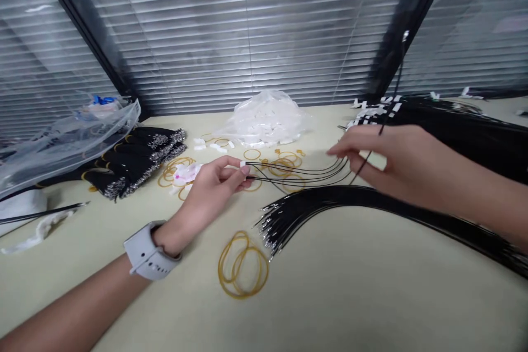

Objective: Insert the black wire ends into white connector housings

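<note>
My left hand (220, 179), with a grey watch band on the wrist, pinches the ends of several thin black cables (297, 169). A small white tab (243, 164) shows at its fingertips. These cables run right and curve up toward my right hand (383, 157), which is slightly blurred. A single black cable (399, 74) passes through the right hand's fingers, its metal-tipped end sticking up above. Just below the hands lies a thick bundle of black cables (305, 206), bare metal tips pointing left.
Yellow rubber bands (243, 267) lie in front, with more around the left hand. A clear plastic bag (266, 118) sits at the back. Tied black cable bundles (140, 157) are at left under plastic. White-tagged cables (454, 121) fill the back right. Blinds (247, 38) stand behind.
</note>
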Demonstrator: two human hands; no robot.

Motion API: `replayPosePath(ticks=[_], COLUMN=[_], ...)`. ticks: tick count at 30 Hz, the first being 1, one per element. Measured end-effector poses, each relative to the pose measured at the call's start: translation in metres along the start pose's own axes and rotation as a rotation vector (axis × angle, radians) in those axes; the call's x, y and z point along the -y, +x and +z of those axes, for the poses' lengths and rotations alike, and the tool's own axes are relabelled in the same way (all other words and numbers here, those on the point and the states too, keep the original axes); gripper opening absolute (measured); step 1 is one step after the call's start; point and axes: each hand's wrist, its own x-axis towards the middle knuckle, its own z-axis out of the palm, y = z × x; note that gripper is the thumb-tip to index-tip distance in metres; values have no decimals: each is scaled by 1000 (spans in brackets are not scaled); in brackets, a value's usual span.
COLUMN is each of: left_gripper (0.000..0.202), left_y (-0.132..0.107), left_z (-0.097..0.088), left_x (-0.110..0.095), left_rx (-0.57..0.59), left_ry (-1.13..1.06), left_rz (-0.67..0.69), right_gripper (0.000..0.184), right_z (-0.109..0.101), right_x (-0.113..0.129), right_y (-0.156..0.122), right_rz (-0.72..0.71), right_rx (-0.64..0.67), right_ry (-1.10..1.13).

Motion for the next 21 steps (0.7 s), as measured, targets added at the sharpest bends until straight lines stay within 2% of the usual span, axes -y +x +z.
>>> replayPosePath(ticks=[1, 2, 4, 5, 6, 8, 9, 10, 11, 12, 13, 15, 18, 21], left_gripper=[32, 33, 33, 33, 32, 33, 34, 35, 36, 37, 36, 34, 33, 31], left_y=[0, 0, -1, -1, -1, -1, -2, -2, -3, -3, -5, -8, -12, -15], left_z=[0, 0, 1, 1, 2, 4, 5, 6, 7, 7, 8, 9, 11, 13], left_x=[0, 0, 1, 1, 1, 2, 3, 4, 4, 4, 4, 4, 4, 5], left_rx=[-16, -33, -56, -61, -59, -44, -32, -15, 4, 22, 41, 82, 143, 150], left_ry=[-26, -48, -82, -95, -106, -105, -88, -66, -38, -6, 25, 76, 161, 244], left_rz=[-25, -46, -72, -81, -89, -103, -105, -96, -74, -39, 3, 78, 111, 132], right_gripper=[20, 23, 49, 54, 53, 47, 42, 35, 31, 27, 23, 23, 22, 18], right_z=[-2, -4, -6, -6, -5, 1, 5, 11, 18, 25, 33, 46, 56, 58], right_x=[-14, -26, -41, -42, -38, -19, -6, 8, 21, 33, 41, 51, 51, 49], right_y=[5, 9, 14, 14, 13, 9, 6, 2, -2, -5, -8, -13, -15, -14], right_rz=[94, 249, 505, 547, 510, 359, 228, 92, -73, -213, -279, -328, -276, -231], right_rx=[-36, 22, 297, 345, 282, -7, -118, -69, 49, 179, 161, 189, 234, 268], right_ry=[24, 56, 97, 88, 22, -121, -43, 112, 225, 238, 207, 149, 172, 206])
